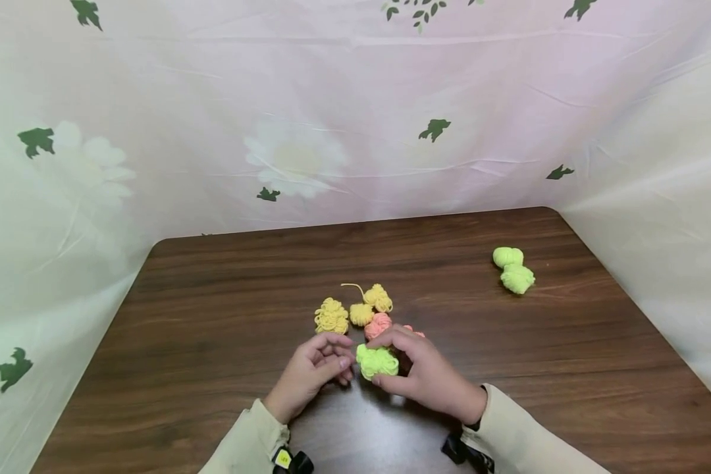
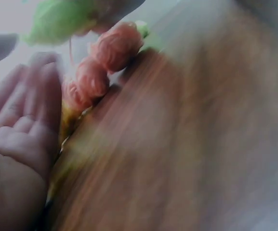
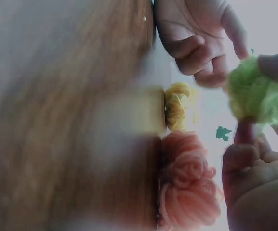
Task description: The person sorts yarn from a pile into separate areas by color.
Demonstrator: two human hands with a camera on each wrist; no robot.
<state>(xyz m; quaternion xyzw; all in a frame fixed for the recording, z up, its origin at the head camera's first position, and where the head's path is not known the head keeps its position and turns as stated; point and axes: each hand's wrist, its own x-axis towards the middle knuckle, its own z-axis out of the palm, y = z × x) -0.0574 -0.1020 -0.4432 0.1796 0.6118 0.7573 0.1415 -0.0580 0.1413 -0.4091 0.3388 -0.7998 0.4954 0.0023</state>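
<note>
My right hand (image 1: 429, 375) pinches a small bundle of bright green yarn (image 1: 376, 361) between thumb and fingers, above the near middle of the table. To the left of the bundle, my left hand (image 1: 311, 368) has its fingers loosely bent and holds nothing. In the right wrist view the left fingertips come right up to the side of the green yarn (image 3: 257, 94). Pink yarn balls (image 1: 378, 325) lie just beyond the hands, partly hidden by the right fingers. The left wrist view is blurred, with the left palm (image 2: 18, 139) turned up.
Beyond the hands, yellow yarn bundles (image 1: 332, 316) lie near the pink ones, a loose strand (image 1: 352, 285) trailing from one. Two more green yarn balls (image 1: 517, 278) rest at the back right of the brown wooden table (image 1: 225, 283). A patterned cloth (image 1: 355, 118) hangs behind the table.
</note>
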